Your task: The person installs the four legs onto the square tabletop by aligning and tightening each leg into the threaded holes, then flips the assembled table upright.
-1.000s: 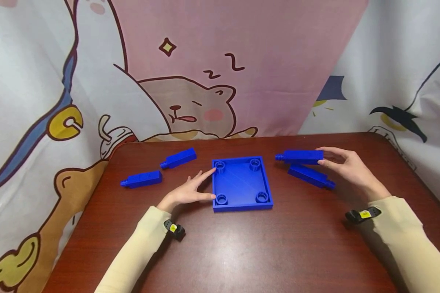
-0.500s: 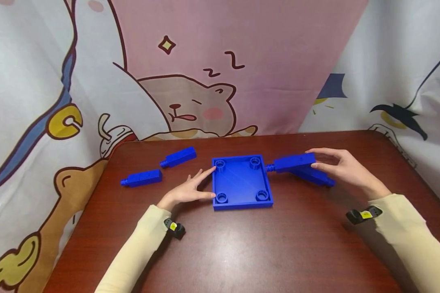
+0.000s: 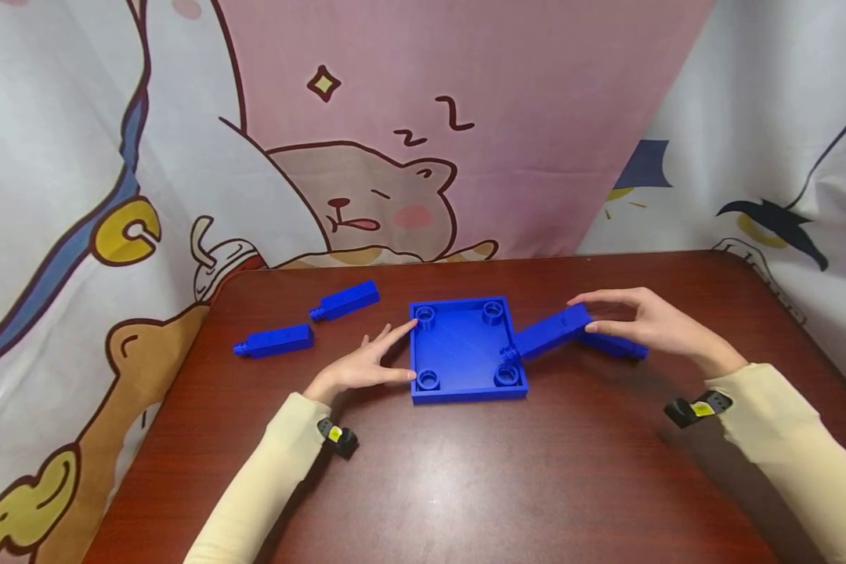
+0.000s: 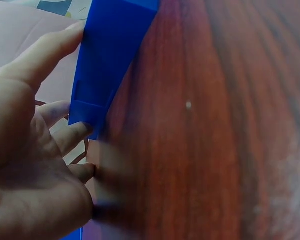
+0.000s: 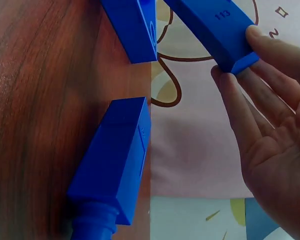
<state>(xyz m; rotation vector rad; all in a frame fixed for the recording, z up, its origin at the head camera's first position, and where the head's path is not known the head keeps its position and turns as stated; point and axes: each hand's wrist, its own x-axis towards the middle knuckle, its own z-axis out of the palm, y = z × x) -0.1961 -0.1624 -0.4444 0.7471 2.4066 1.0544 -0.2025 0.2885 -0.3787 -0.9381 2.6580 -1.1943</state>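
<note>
A square blue tray-like base (image 3: 461, 352) with a round socket in each corner lies mid-table. My left hand (image 3: 359, 370) rests thumb and fingertips against its left edge, fingers fairly straight. Between thumb and fingers, my right hand (image 3: 652, 329) pinches the plain end of a blue square peg (image 3: 553, 330), marked 113 in the right wrist view. Its narrower threaded tip slants down over the base's right edge, just above the near right socket (image 3: 507, 375). Below the right hand, another blue peg (image 5: 112, 155) lies on the table, partly hidden in the head view by the held one.
Two more blue pegs, one nearer (image 3: 278, 341) and one farther (image 3: 348, 300), lie left of the base with threaded ends pointing left. A printed cloth (image 3: 536, 157) hangs behind the brown table (image 3: 451, 478).
My right hand has moved left and brought the peg from above the lying peg to the base's right side, its threaded tip now tilted down. My left hand stays at the base.
</note>
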